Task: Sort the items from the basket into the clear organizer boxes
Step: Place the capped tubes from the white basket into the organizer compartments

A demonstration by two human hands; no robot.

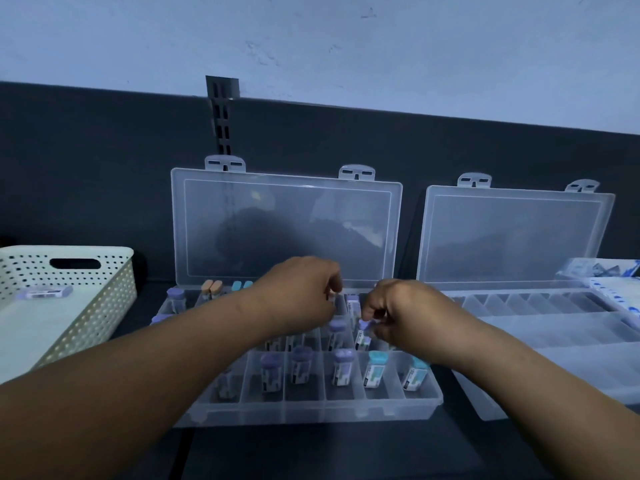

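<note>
A dark table (329,455) runs along a dark wall panel (86,168), which carries a slotted metal bracket (221,116).

Two clear organizer boxes sit side by side, both with lids raised against the panel. The left organizer box (311,408) is in the centre and the right organizer box (554,358) is just beside it. On the far right, blue-and-white packets (609,282) overlap the right box's edge. At far left sits a white perforated basket (104,306) with one purple-capped item (43,292) lying inside.

Both forearms reach over the left box and hide part of its middle row. The left hand (304,292) hovers above the far middle of the box. Its fingers are curled, and I cannot tell whether they hold anything. The right hand (398,313), just to its right and not touching it, pinches the cap of a purple-capped tube (362,339) that stands in a middle-row compartment.

In the near row, three purple-capped tubes and two teal-capped tubes (375,370) stand upright, one per compartment. A sixth tube is half hidden under the left forearm. In the far row I count one purple cap (176,294), two orange caps (212,286) and two teal caps (241,285). One more purple cap shows in the middle row, left of the held tube.
</note>
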